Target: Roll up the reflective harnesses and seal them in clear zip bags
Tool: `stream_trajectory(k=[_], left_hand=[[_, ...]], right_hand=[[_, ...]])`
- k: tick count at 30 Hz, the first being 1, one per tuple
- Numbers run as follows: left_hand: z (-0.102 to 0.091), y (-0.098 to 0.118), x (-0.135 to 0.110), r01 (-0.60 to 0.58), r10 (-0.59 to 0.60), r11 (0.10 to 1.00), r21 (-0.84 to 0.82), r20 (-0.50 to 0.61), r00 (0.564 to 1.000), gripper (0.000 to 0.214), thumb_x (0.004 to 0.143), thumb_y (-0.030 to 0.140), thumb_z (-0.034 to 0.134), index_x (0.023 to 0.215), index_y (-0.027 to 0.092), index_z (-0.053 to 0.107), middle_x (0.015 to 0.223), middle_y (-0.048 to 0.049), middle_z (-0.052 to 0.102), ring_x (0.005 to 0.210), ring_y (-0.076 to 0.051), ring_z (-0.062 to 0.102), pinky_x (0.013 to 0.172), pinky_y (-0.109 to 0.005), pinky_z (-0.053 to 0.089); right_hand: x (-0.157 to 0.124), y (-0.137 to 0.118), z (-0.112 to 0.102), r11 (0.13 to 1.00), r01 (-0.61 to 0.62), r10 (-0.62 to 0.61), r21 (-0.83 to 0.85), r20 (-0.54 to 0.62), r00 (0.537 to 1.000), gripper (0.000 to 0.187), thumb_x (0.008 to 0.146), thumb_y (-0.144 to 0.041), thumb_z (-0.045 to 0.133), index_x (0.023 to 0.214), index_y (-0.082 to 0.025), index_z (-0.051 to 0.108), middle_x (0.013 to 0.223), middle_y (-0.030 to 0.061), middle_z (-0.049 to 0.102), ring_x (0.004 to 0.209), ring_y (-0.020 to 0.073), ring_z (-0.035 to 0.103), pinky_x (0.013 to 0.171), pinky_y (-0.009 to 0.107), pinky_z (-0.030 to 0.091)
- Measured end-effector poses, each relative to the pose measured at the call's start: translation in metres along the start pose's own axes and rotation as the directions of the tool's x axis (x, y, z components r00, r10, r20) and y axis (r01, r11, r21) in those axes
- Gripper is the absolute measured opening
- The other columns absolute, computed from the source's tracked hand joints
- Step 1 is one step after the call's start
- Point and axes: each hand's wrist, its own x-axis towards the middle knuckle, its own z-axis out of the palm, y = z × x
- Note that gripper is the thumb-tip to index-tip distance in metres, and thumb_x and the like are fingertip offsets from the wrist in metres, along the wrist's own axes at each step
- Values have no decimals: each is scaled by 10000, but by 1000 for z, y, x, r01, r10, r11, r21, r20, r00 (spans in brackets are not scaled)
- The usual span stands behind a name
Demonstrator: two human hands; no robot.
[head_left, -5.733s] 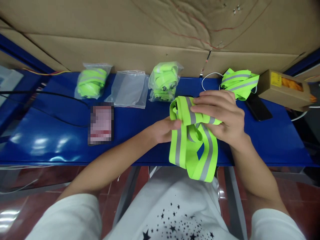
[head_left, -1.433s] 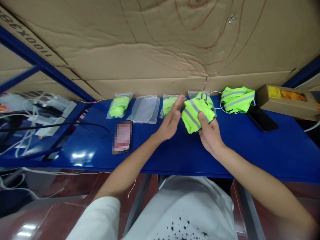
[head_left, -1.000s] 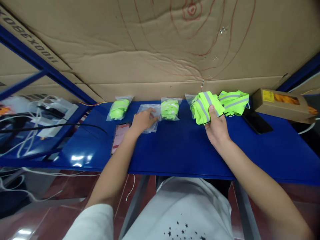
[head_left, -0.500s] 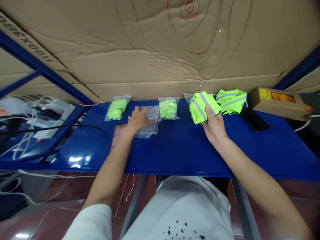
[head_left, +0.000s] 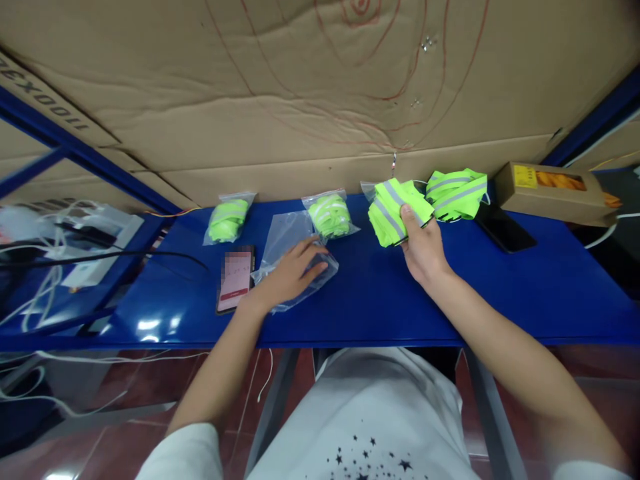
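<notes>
My right hand [head_left: 423, 248] grips a folded neon-yellow reflective strap bundle [head_left: 395, 210] and holds it just above the blue table [head_left: 380, 293], near the back. My left hand [head_left: 290, 273] lies on an empty clear plastic bag [head_left: 287, 237], its fingers bent and pressing the bag flat against the table. Two bagged strap bundles [head_left: 226, 219] [head_left: 330, 215] stand at the back, to the left and right of the empty bag. A loose strap bundle [head_left: 457, 192] lies behind and to the right of the bundle I hold.
A phone with a lit screen [head_left: 235, 279] lies left of my left hand. A dark phone [head_left: 503, 228] and a brown cardboard box [head_left: 550, 190] sit at the right. Cardboard sheets [head_left: 300, 100] wall off the back. Cables and white parts [head_left: 65, 247] clutter the far left.
My left hand reached left to the empty bag and dragged it toward me across the table. My right hand kept its grip on the folded bundle and stayed near the back.
</notes>
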Motion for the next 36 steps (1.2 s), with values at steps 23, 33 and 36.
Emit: stream_trajectory(k=[23, 33, 36], left_hand=[[75, 104, -41, -571, 610, 789, 225, -179, 772, 174, 1062, 322, 571, 1016, 179, 658, 1027, -63, 745, 897, -192, 698, 769, -347, 527], [82, 104, -37, -425, 437, 900, 102, -187, 880, 729, 896, 664, 685, 1404, 163, 530, 1296, -189, 659, 1367, -365, 591, 1114, -537, 531], [66, 106, -30, -492, 492, 871, 1, -19, 870, 722, 926, 592, 686, 1476, 184, 458, 1520, -224, 535, 1519, -365, 454, 1221, -607, 443]], right_hand=[[-143, -37, -113, 702, -5, 109, -712, 101, 989, 441, 900, -484, 764, 1263, -265, 640, 1137, 72, 789, 1021, 266, 764, 881, 352, 613], [-134, -29, -109, 742, -45, 121, -669, 67, 990, 458, 895, -517, 767, 1244, -241, 659, 1180, 79, 791, 1064, 271, 759, 908, 354, 606], [-129, -31, -107, 727, -57, 135, -685, 61, 989, 458, 896, -530, 764, 1229, -229, 670, 1167, 84, 795, 1037, 276, 763, 857, 351, 615]])
